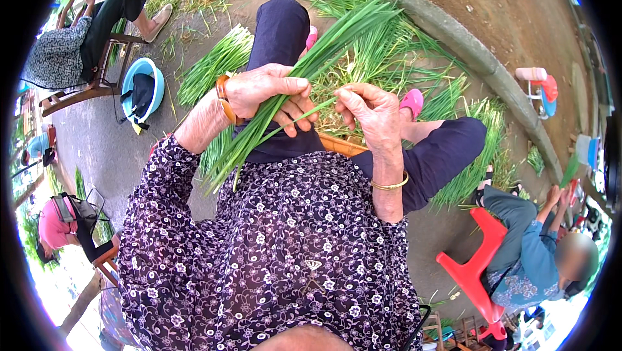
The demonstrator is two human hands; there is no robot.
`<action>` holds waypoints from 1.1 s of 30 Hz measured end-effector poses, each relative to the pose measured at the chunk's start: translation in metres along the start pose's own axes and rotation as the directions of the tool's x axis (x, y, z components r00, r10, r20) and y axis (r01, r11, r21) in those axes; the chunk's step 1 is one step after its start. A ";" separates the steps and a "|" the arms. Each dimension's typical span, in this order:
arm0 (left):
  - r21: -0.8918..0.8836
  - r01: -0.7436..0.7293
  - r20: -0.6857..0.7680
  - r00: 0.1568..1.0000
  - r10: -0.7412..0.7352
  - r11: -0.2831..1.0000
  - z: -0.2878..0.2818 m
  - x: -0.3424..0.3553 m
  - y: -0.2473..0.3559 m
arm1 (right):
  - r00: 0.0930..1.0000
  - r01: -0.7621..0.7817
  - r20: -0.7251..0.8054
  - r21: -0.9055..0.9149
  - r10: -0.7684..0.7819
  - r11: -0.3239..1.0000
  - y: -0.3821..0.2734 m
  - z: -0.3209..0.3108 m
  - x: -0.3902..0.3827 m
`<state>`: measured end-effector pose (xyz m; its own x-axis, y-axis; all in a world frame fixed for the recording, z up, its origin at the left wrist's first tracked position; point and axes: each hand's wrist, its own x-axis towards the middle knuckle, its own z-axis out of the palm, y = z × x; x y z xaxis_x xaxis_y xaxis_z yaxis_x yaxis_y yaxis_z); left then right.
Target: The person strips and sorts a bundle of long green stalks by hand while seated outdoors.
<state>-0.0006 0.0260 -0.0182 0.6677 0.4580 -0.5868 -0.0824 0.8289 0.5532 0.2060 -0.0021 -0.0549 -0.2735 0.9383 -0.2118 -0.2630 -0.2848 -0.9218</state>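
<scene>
In my left hand (256, 90) I grip a bunch of long green garlic chives (340, 36), thumb on top. Their leaves stretch up and away to the right, and the other ends hang down left over my lap. My right hand (379, 114) is beside it, thumb and fingers pinching the end of a thin green chive blade (319, 107) that runs across from the bunch. A pile of loose chives (382, 46) and dry yellowish leaves lies on the ground between and beyond my knees. A sorted bundle of chives (217, 62) rests left of my knee.
More chives (479, 150) lie right of my knee. A curved concrete kerb (453, 30) runs beyond the piles. At the left are a blue basin (157, 88) with a black bag and a seated person (58, 49). On the right, another person (528, 260) sits near a red plastic stool (476, 267).
</scene>
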 end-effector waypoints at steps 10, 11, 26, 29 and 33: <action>0.251 -0.261 -0.095 0.952 0.292 0.932 0.002 -0.023 0.033 | 1.000 0.021 0.012 0.021 -0.021 1.000 0.001 -0.002 -0.002; 0.237 -0.291 -0.109 0.940 0.323 0.927 0.002 -0.025 0.037 | 1.000 0.024 0.020 0.023 -0.024 0.999 0.002 -0.001 -0.002; -0.341 -0.886 0.045 0.319 0.947 0.315 -0.025 -0.083 0.095 | 0.720 0.086 -0.661 -0.217 -0.211 0.972 0.018 -0.105 0.003; -0.404 -0.878 0.004 0.278 0.961 0.256 -0.035 -0.087 0.091 | 0.610 -0.068 -0.697 -0.521 -0.378 0.851 0.022 -0.143 -0.003; -0.486 -0.839 -0.027 0.294 0.956 0.244 -0.048 -0.079 0.083 | 0.725 -0.370 -0.576 -0.788 -0.376 0.492 0.007 -0.119 0.000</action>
<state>-0.0957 0.0744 0.0454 0.0976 0.9351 0.3405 -0.9399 -0.0258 0.3404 0.3141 0.0190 -0.0999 0.4338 0.9010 0.0062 0.7006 -0.3329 -0.6312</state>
